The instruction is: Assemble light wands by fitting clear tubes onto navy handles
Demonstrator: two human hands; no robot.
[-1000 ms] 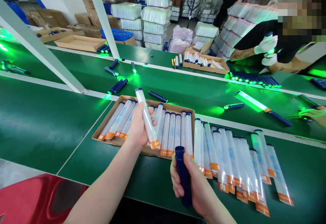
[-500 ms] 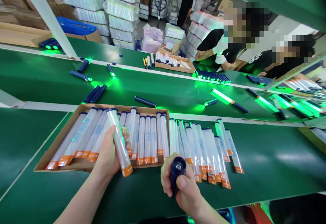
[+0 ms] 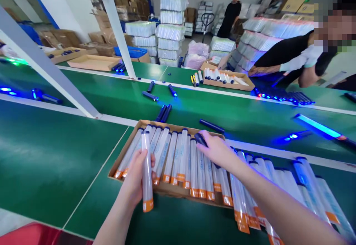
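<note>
My left hand (image 3: 137, 174) is closed round a clear tube (image 3: 147, 178) with a dark cap at its top and an orange band at its bottom, held upright in front of the cardboard tray (image 3: 114, 169). Similar tubes (image 3: 170, 156) lie side by side in that tray. My right hand (image 3: 213, 146) is over the tray's right part, wrapped round a dark blue flashlight (image 3: 200, 139), whose far end points up and left. Beneath my right forearm, more capped tubes (image 3: 239, 189) are spread on the green table to the right of the tray.
Behind the tray, a green belt (image 3: 119, 94) carries scattered flashlights (image 3: 211, 126), some glowing blue. A white slanted post (image 3: 55, 63) rises at the left. Across the belt a person's gloved hand (image 3: 313, 55) is near a row of flashlights (image 3: 289, 97).
My right hand has moved forward with the flashlight, from the table's front to over the tray. The view has turned left. The glow on the belt has changed from green to blue.
</note>
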